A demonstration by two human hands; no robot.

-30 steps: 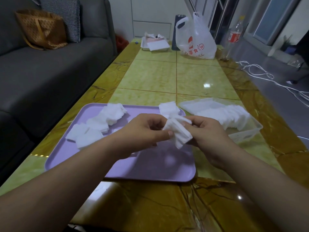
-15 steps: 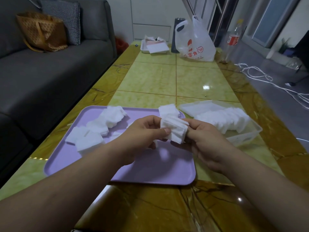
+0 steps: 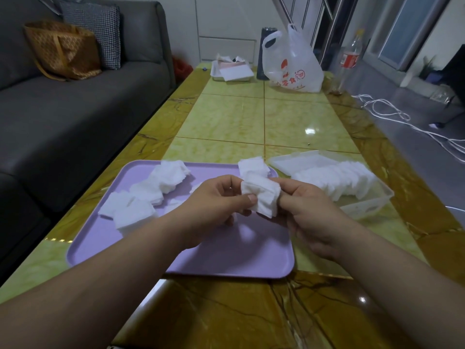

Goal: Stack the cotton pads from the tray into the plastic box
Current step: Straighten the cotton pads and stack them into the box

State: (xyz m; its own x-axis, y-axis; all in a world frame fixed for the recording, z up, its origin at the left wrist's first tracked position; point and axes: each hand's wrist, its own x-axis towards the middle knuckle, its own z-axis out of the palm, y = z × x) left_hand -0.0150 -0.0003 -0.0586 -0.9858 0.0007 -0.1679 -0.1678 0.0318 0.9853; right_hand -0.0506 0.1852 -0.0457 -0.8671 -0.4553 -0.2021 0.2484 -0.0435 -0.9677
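A small stack of white cotton pads [image 3: 263,197] is held between both hands above the purple tray [image 3: 226,258]. My left hand [image 3: 216,200] pinches its left edge with thumb on top. My right hand [image 3: 309,210] grips its right side. More cotton pads [image 3: 166,180] lie in loose piles on the tray's far left, and another pile [image 3: 253,166] sits at its far right corner. To the right of the tray stands the clear plastic box [image 3: 372,205], lid open, with a slanted row of pads [image 3: 337,178] inside.
The long yellow-green table [image 3: 251,119] carries a white plastic bag [image 3: 294,64], a white tray with papers [image 3: 232,70], a dark cylinder [image 3: 264,51] and a bottle [image 3: 348,59] at its far end. A grey sofa [image 3: 75,102] runs along the left. White cables [image 3: 392,114] lie on the floor at right.
The splayed pads between my hands have been squared into a neater stack. Both hands stayed over the tray's right side.
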